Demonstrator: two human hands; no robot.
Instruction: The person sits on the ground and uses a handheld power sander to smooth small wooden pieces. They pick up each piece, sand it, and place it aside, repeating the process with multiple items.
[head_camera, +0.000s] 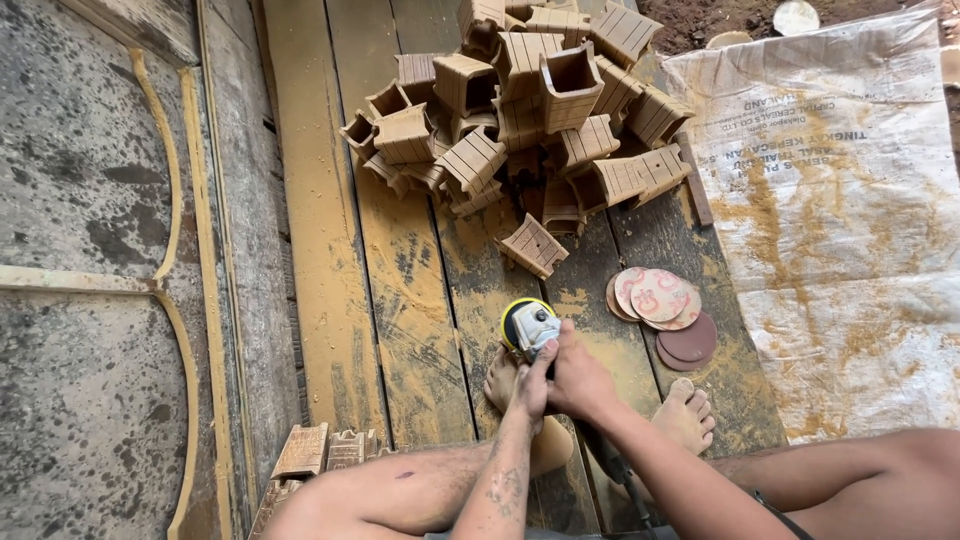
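**Grinder held in both hands, low centre of the frame**

Grinder (528, 326) sits just below the middle of the head view, its yellow-rimmed head pointing up the frame and its dark body running down and right under my forearm. My right hand (580, 380) is wrapped tight around the body just behind the head, fingers closed on it. My left hand (530, 385) comes in from the lower left and is closed against the same spot, its thumb side pressed up to the tool; both hands touch each other there. Whether a workpiece lies under the grinder I cannot tell, since my hands cover that spot.

My bare feet rest on the planks (400, 300) directly beneath the hands, one foot (502, 378) showing to the left of them, the other foot (686, 415) to the right. The planks are dusted with yellow sawdust.

Just right of the grinder lies a small heap of sanding discs (660, 305), pale pink ones overlapping darker brown ones. Above, in the upper centre, is a big pile of grooved wooden blocks (530, 110), one block (533, 245) lying apart nearest the tool. More carved pieces (320, 455) lie at the lower left beside my knee. A white sack (840, 220) covers the right side.
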